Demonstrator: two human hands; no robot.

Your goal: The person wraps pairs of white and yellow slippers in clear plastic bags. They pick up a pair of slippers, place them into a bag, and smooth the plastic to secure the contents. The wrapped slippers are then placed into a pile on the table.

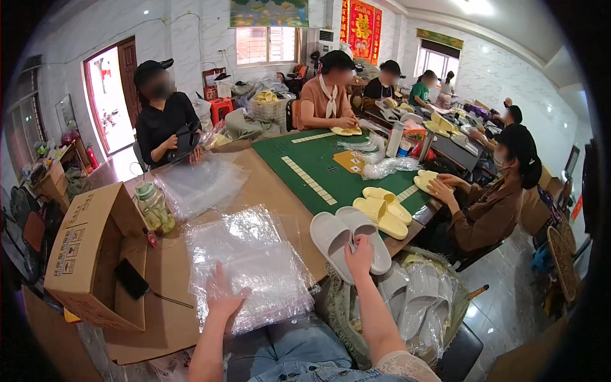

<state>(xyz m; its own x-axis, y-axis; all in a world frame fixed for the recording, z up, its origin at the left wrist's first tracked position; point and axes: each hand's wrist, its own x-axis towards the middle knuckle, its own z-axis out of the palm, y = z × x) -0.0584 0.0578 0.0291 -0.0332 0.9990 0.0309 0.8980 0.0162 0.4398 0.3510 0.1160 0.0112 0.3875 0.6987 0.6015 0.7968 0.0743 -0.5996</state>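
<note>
My left hand (224, 294) lies with its fingers spread on a stack of clear plastic bags (254, 242) at the table's near edge. To the right, my right hand (359, 256) is closed on a pair of grey slide slippers (337, 232), holding them side by side over the table's corner. Just beyond them, yellow slippers (385, 210) rest on the green mat. Below my right forearm, a woven sack (344, 305) holds several grey slippers in clear bags (420, 296).
An open cardboard box (86, 254) stands at left, with a black phone-like object (131, 279) in it. Nearby are a glass jar (154, 207) and more clear bags (207, 181). Co-workers sit around the green mat (280, 156); one at right (496, 197) handles yellow slippers.
</note>
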